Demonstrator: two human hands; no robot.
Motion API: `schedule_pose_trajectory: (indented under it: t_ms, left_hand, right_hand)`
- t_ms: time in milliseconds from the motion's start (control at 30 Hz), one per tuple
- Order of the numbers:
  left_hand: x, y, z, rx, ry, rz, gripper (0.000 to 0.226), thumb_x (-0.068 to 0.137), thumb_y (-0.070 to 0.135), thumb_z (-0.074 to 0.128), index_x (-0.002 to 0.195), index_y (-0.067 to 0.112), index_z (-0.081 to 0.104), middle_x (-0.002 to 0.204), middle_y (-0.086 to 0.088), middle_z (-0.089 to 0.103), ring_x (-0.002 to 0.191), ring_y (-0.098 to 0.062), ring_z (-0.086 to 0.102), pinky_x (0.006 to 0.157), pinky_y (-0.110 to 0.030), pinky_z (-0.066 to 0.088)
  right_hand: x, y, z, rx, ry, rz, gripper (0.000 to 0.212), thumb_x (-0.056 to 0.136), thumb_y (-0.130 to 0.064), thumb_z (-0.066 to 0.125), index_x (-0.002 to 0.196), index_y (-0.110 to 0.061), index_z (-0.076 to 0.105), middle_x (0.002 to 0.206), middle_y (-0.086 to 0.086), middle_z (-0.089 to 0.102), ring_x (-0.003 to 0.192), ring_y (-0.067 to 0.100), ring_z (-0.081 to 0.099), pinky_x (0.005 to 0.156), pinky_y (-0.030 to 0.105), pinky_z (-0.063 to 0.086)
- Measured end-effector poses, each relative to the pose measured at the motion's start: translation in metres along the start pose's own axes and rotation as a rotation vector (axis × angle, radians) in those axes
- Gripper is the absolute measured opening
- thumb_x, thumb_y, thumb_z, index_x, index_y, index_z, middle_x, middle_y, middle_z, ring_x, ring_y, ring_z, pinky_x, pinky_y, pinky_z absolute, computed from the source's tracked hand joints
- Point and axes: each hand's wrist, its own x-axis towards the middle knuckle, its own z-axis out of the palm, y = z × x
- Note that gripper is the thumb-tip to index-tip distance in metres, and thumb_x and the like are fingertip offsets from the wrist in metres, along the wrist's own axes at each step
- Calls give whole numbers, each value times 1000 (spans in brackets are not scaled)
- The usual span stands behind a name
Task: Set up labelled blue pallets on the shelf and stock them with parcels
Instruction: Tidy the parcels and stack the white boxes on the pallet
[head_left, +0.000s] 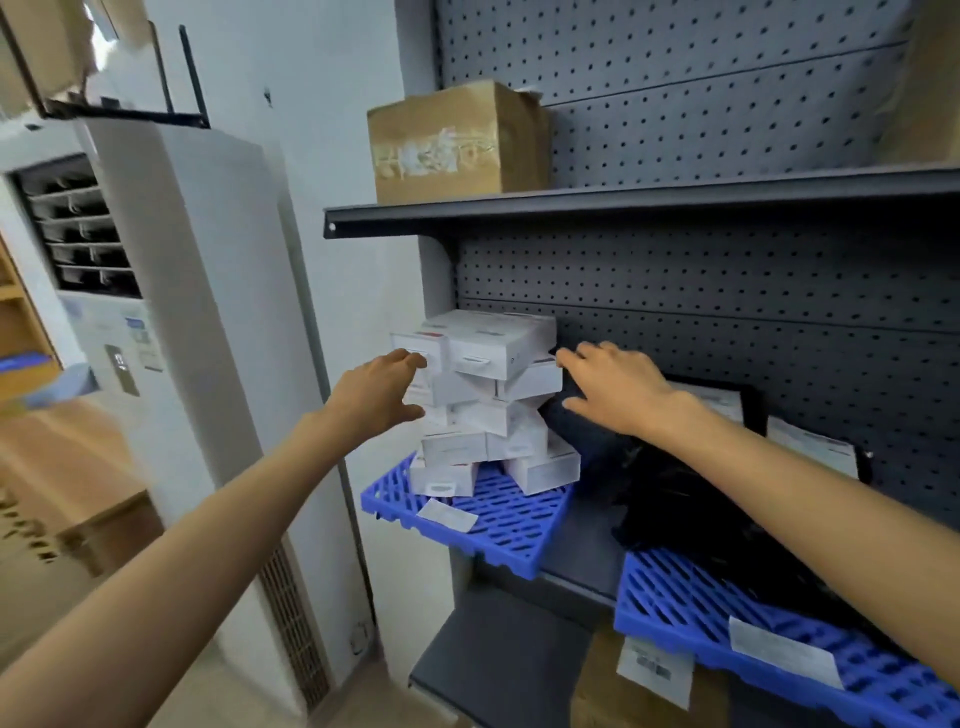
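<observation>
A stack of several small white parcels (488, 400) stands crookedly on a blue pallet (498, 519) at the left end of the grey shelf; a white label (447, 514) lies on that pallet's front. My left hand (379, 389) reaches the stack's left side, fingers spread, its fingertips at the upper boxes. My right hand (613, 389) is at the stack's right side, fingers straight, touching the boxes. A second blue pallet (727, 613) to the right carries black bagged parcels (691, 509) and a white label (779, 654).
A brown cardboard box (457, 140) sits on the upper shelf (623, 200). The perforated back panel (727, 270) closes the rear. A white standing air conditioner (171, 312) stands left of the shelving. A cardboard box with a label (654, 670) sits on the shelf below.
</observation>
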Motion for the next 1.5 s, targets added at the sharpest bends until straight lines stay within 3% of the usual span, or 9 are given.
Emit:
schedule_pose_trajectory:
  t_ms: [167, 300, 600, 767, 1000, 1200, 1300, 1367, 1500]
  left_hand:
    - [36, -55, 8, -26, 0, 61, 70, 85, 39, 71, 144, 23, 37, 145, 1, 46, 121, -26, 55, 92, -43, 51]
    - [62, -81, 19, -63, 13, 143, 74, 85, 37, 71, 148, 24, 33, 147, 3, 42, 122, -24, 54, 91, -41, 50]
    - [110, -86, 42, -218, -18, 290, 85, 83, 27, 76, 151, 15, 26, 155, -4, 31, 123, -35, 53, 97, -42, 47]
    - [112, -88, 47, -256, 31, 327, 78, 85, 26, 74, 148, 12, 31, 147, -8, 38, 117, -37, 56, 95, -42, 47]
    - [98, -73, 33, -127, 137, 346, 72, 84, 52, 68, 139, 10, 47, 127, -8, 49, 99, -32, 62, 81, -37, 49]
    - [104, -35, 28, -17, 133, 279, 67, 86, 55, 63, 129, 5, 51, 122, -10, 48, 98, -33, 62, 71, -34, 42]
    - [104, -21, 39, 49, 182, 228, 66, 89, 56, 58, 131, 6, 47, 126, -10, 46, 101, -31, 60, 73, -35, 46]
    - [100, -19, 52, 61, 228, 200, 69, 92, 57, 53, 138, 8, 40, 133, -10, 42, 103, -31, 57, 78, -36, 48]
    - [93, -22, 78, -224, 287, 159, 72, 90, 51, 61, 146, 15, 32, 147, -9, 29, 99, -38, 58, 81, -42, 51]
  right_hand:
    - [49, -38, -7, -16, -14, 44, 56, 93, -37, 54, 141, -16, 34, 133, 8, 50, 121, 30, 48, 83, 41, 47]
    - [78, -57, -9, -28, -44, 111, 69, 91, -45, 57, 146, -16, 29, 141, 9, 46, 125, 31, 46, 89, 45, 49]
    - [102, -76, 6, -15, -96, 215, 69, 87, -36, 63, 144, -21, 28, 141, 9, 40, 111, 34, 57, 78, 41, 48]
    - [106, -74, 12, 59, -93, 170, 66, 90, -24, 63, 145, -21, 27, 138, 10, 38, 103, 37, 59, 79, 43, 51]
    - [110, -39, 32, 291, -92, 181, 77, 90, -7, 63, 149, -35, 24, 157, -7, 25, 135, 24, 42, 106, 44, 41]
    - [113, -8, 48, 466, -163, 273, 71, 93, -38, 60, 140, -62, 14, 160, -2, 22, 140, 28, 33, 110, 49, 35]
    - [112, -1, 53, 638, -200, 285, 71, 92, -33, 64, 144, -54, 19, 152, -2, 36, 131, 25, 43, 111, 39, 35]
    - [110, -2, 57, 781, -179, 294, 69, 91, -30, 66, 140, -54, 24, 146, -6, 42, 126, 22, 46, 111, 39, 36]
    - [109, -2, 63, 889, -142, 279, 66, 89, -26, 69, 137, -50, 31, 138, -9, 48, 121, 20, 51, 106, 39, 41]
